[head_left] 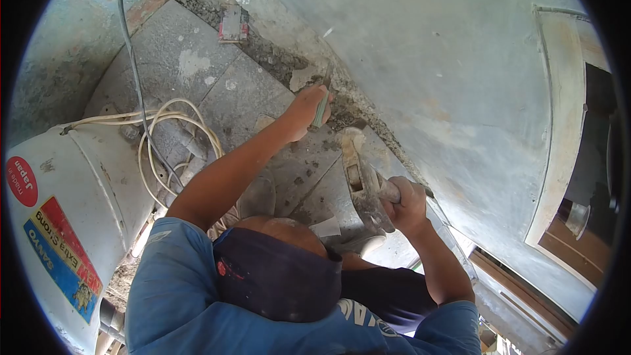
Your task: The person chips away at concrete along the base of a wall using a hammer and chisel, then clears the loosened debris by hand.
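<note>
My left hand is closed round a chisel with a green handle. The chisel's blade rests against, or just above, the rough broken strip where the grey floor tiles meet the wall. To the lower right, my right hand grips the short handle of a hammer. The worn, dusty hammer head hangs over the tiles, apart from the chisel. A head in a dark cap and blue sleeves fill the bottom of the view.
A white tank with stickers stands at the left, with looped cream cable beside it. A grey cable hangs down in front. A small red and white box lies near the wall. At the right is a framed opening.
</note>
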Tool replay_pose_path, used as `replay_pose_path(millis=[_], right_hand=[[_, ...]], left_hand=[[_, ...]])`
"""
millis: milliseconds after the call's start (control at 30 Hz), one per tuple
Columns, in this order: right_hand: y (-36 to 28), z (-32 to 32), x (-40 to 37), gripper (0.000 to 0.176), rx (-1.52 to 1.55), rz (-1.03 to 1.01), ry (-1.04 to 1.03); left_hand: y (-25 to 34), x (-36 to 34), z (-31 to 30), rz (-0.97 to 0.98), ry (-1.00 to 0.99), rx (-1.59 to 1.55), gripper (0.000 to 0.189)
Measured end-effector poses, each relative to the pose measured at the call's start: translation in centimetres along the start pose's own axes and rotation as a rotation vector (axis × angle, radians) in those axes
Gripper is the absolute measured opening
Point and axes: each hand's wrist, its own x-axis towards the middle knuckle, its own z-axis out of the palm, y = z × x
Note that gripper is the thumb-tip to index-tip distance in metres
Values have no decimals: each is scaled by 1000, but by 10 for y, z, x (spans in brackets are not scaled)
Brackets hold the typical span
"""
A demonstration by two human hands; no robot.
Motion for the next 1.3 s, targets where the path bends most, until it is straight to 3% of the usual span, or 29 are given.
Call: replay_pose_path(millis=[133,333,400,533,633,700,733,833,900,933,1033,1067,1100,1167,1233,1300], right_hand=[[-9,-12,10,29,-16,-80,-30],[-19,-8,21,38,-63,-79,-99],[-27,-8,24,30,-55,-256,-38],[-17,9,23,30,-7,-331,-63],[-2,23,23,37,-166,-191,-127],[-3,26,25,37,-257,57,-228],[-7,25,26,37,-258,52,-228],[-29,12,15,36,-118,-35,-118],[-37,3,11,33,27,-331,-9],[-48,-1,14,31,68,-359,58],[-20,10,17,29,-12,-365,-17],[-6,18,18,26,-134,-160,-91],[-9,18,20,26,-140,-163,-89],[-18,18,28,24,-212,122,-206],[-37,5,22,25,-164,97,-186],[-48,-5,25,28,-52,-167,-60]], left_hand=[[19,-6,-10,-49,-124,81,33],[26,-4,-15,-85,-207,32,33],[28,-6,-12,-96,-218,-2,33],[36,-11,2,-114,-190,-118,30],[34,-8,11,-127,-103,-147,29],[34,-8,9,-132,-51,-125,29],[34,-8,8,-143,-74,-176,29],[34,-10,9,-155,-100,-270,29],[37,-10,13,-141,-104,-307,29],[39,-9,16,-143,-93,-306,29],[40,-6,24,-154,-59,-335,28],[39,-5,26,-164,-42,-358,28],[42,-6,28,-159,-45,-359,28],[49,-6,28,-226,27,-226,26],[38,-5,22,-199,-40,-301,26],[37,-2,17,-148,-99,-369,26]])
